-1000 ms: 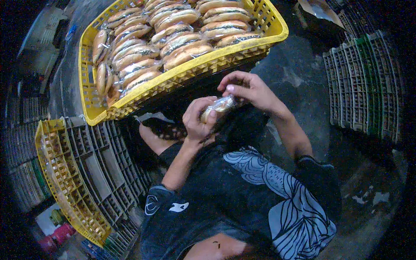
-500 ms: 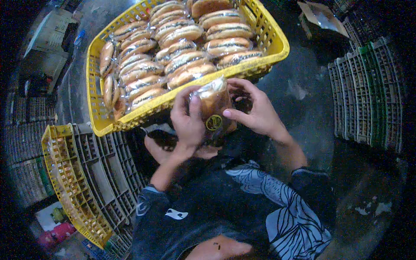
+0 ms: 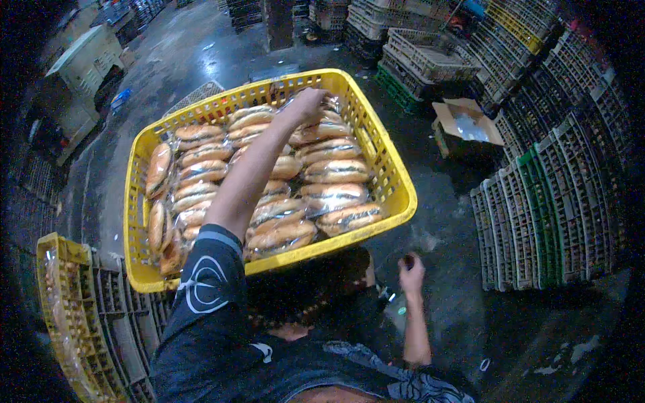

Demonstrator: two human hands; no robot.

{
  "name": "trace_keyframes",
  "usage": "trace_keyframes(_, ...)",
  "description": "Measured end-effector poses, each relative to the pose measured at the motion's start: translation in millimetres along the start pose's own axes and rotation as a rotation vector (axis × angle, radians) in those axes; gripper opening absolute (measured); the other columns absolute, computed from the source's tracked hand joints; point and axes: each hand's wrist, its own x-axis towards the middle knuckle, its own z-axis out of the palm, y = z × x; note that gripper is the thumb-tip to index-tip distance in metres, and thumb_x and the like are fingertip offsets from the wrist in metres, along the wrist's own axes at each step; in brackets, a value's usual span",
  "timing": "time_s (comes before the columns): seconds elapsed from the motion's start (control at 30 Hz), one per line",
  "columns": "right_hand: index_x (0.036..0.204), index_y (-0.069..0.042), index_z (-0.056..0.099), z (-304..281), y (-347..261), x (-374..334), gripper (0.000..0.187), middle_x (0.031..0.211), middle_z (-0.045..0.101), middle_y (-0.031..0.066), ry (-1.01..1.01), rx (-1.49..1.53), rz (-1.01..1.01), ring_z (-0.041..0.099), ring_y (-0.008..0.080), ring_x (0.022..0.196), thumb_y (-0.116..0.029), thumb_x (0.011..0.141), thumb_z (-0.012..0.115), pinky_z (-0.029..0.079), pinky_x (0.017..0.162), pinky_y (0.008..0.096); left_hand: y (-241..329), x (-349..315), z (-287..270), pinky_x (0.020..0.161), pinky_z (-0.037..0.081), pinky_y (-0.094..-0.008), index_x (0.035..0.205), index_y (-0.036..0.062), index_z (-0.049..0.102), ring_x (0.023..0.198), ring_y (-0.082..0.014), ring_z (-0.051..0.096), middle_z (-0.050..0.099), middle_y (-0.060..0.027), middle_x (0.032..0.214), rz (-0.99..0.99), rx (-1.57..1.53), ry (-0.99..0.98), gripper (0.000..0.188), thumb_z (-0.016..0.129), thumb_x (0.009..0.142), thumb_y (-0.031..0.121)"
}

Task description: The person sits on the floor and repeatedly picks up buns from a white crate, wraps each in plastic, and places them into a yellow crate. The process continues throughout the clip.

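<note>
A yellow plastic crate [image 3: 376,148] holds rows of long filled bread rolls [image 3: 275,235] in clear wrappers, with a dark filling showing along their sides. My left arm stretches across the crate, and my left hand [image 3: 310,104] is at its far right corner. Its fingers close on a wrapped bread roll [image 3: 329,106], partly hidden by the hand and the other rolls. Off the crate's near right corner, my right hand [image 3: 412,274] hangs above the floor. Its fingers curl loosely, thumb apart, with nothing visible in them.
Stacked grey and green crates [image 3: 531,221] stand to the right, with an open cardboard box [image 3: 467,124] beyond. More crates [image 3: 430,57] are piled at the back. At lower left stands another yellow crate [image 3: 64,302] beside grey ones. A pale metal cabinet [image 3: 87,67] is at far left.
Both hands were at a wrapped roll before the crate's near edge. My left hand has reached to the far right corner; my right has dropped away rightward. The view shows more of the floor beyond.
</note>
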Motion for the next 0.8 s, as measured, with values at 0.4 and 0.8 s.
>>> trace_keyframes(0.4, 0.116, -0.003, 0.041, 45, 168, -69, 0.077, 0.098, 0.057, 0.0181, -0.702, -0.793, 0.102, 0.054, 0.0324, 0.094, -0.042, 0.058, 0.071, 0.041, 0.083, 0.0444, 21, -32, -8, 0.083, 0.040, -0.0405, 0.090, 0.0019, 0.058, 0.091, -0.0339, 0.050, 0.057, -0.0160, 0.094, -0.331, 0.483, -0.127, 0.042, 0.066, 0.060, 0.030)
trace_keyframes(0.8, 0.103, -0.005, 0.052, 2, 3, -5, 0.035, 0.091, 0.059, 0.0107, -0.507, 0.649, 0.324, 0.056, 0.0278, 0.071, -0.028, 0.077, 0.058, 0.046, 0.070, 0.0355, 198, -171, -64, 0.080, 0.040, -0.0405, 0.091, 0.0093, 0.054, 0.090, -0.0279, 0.053, 0.056, -0.0081, 0.090, 0.513, 0.201, 0.701, 0.029, 0.064, 0.064, 0.010)
